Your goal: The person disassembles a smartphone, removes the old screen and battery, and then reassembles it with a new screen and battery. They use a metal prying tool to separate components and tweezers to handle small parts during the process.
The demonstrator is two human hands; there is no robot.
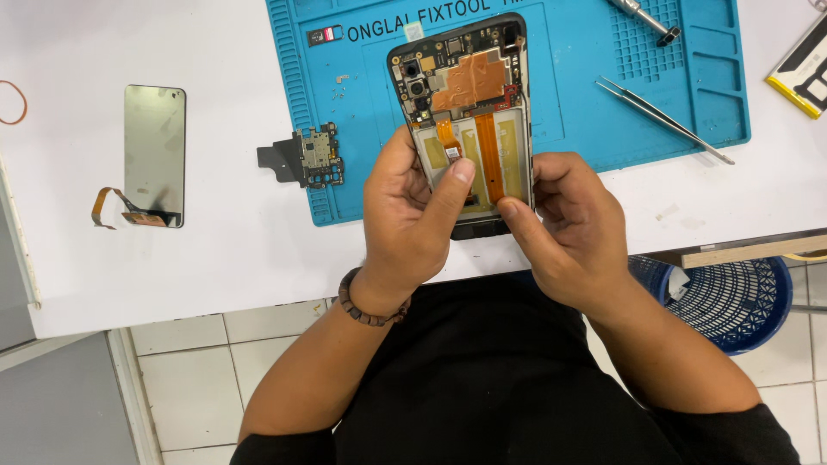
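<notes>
A white worktop (224,258) is seen from above, with pale floor tiles (194,362) below its near edge. At the far left edge a brown rubber band (12,102) lies partly out of frame. Right of it a detached phone screen (154,153) lies flat, an orange flex ribbon (108,207) trailing from its lower corner. A small circuit board (312,158) with a black tab rests across the left rim of a blue repair mat (586,86), which covers the far middle of the worktop.

An opened phone (469,112) is held upright over the mat's near edge, its copper shield, cameras and orange flex cables exposed. The left hand (409,220) is closed around the phone's lower left side, its thumb pressed onto the inner bay beside the flex cables; a brown bead bracelet (366,308) is worn at that wrist. The right hand (573,232) is closed on the lower right edge, the thumb laid against the frame's bottom corner.

Further right on the mat, metal tweezers (663,119) lie diagonally, well apart from the hands, and a screwdriver (646,19) lies near the top edge. A yellow-edged flat part (801,73) is cut off at the far right. Below the worktop's right edge a blue plastic basket (732,297) stands on the floor. Bare worktop is left between screen and mat and right of the mat.
</notes>
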